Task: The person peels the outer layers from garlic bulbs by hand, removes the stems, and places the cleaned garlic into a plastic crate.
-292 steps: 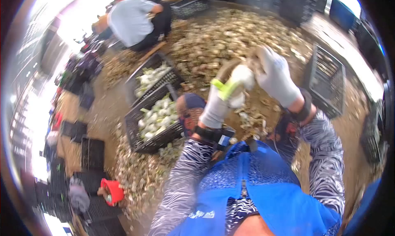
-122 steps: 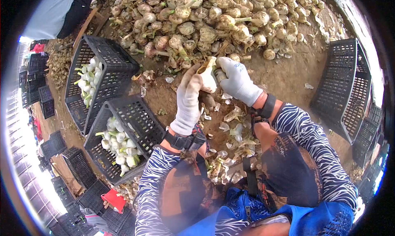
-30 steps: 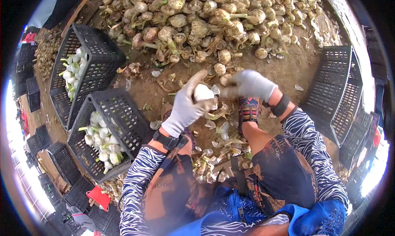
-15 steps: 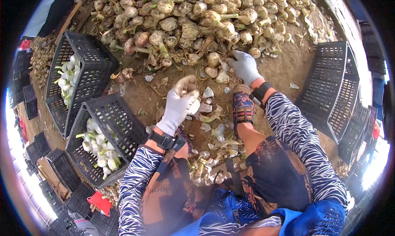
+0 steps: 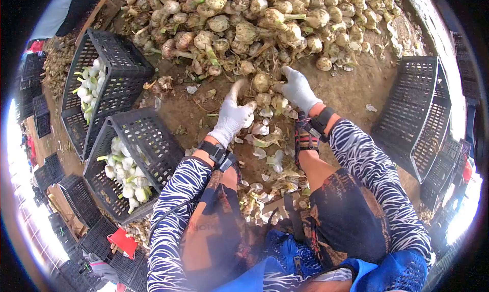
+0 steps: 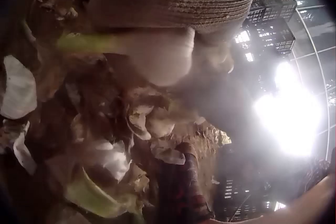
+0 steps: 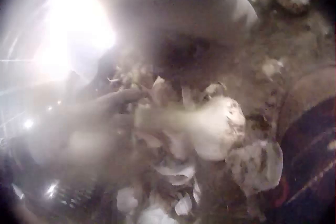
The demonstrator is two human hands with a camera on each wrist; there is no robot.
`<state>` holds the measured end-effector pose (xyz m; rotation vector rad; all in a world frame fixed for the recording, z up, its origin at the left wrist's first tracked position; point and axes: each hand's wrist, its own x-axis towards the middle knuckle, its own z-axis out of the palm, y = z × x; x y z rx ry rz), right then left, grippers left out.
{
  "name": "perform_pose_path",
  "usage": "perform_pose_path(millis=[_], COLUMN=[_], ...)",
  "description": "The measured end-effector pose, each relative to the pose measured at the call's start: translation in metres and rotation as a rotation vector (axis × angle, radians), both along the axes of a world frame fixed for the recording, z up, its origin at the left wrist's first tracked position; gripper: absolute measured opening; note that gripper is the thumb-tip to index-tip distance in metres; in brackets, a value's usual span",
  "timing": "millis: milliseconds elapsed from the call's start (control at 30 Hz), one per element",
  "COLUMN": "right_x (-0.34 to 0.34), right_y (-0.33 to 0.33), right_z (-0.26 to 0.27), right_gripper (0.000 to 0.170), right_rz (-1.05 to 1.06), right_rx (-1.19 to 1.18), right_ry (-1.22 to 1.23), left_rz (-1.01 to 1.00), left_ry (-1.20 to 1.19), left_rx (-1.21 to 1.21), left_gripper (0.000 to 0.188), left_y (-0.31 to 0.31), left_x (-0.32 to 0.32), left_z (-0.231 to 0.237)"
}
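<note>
Between left fingers [image 5: 235,93] holding white garlic [image 6: 163,58] and parted right fingers [image 5: 292,78] lies brown garlic [image 5: 261,81].

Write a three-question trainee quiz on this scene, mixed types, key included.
1. True or false: the two bulb-filled crates stand on the person's right.
2. What does the left hand hold?
3. Fill in: the loose bulbs beside the right hand lie at the near edge of a large ____.

Key
1. False: the near crate and far crate are both on the person's left.
2. A white bulb.
3. Pile.
</note>
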<state>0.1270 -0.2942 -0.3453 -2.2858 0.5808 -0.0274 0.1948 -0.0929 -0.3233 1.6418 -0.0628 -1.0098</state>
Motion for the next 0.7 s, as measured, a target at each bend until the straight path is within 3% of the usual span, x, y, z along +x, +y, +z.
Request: perform_pose_path(millis=[33,67,133,167,267,367,400,500,700], right_x=[-0.001,0.004,0.008,0.011,0.015,0.013,0.016,0.017,0.013], right_y=[-0.002,-0.004,-0.006,-0.005,0.002,0.016,0.024,0.031,0.023], right_z=[0.006,0.031,0.057,0.068,0.087,0.097,0.093,0.099,0.106], right_gripper=[0.039,0.035,0.025,0.025,0.027,0.033,0.034,0.034,0.023], right_rz=[0.0,0.007,-0.011,-0.012,-0.118,-0.192,-0.221,-0.156,-0.15], right_rx=[0.003,0.302,0.765,0.765,1.109,1.123,1.13,1.134,1.337], right_ry=[0.001,0.067,0.153,0.152,-0.04,-0.014,-0.111,-0.141,-0.065], left_rz=[0.058,0.057,-0.117,-0.119,-0.022,0.045,0.076,0.059,0.09], left_ry=[0.041,0.042,-0.276,-0.277,-0.098,-0.271,-0.304,-0.478,-0.358], left_rx=[-0.048,-0.046,-0.193,-0.193,-0.306,-0.259,-0.25,-0.12,-0.196], left_gripper=[0.071,0.071,0.075,0.075,0.071,0.068,0.069,0.072,0.069], left_y=[0.001,0.003,0.007,0.004,-0.007,-0.014,-0.018,-0.017,-0.009], left_x=[0.0,0.002,0.009,0.008,0.003,-0.003,-0.005,-0.006,-0.009], left_z=[0.0,-0.002,-0.007,-0.001,0.032,0.051,0.056,0.063,0.07])
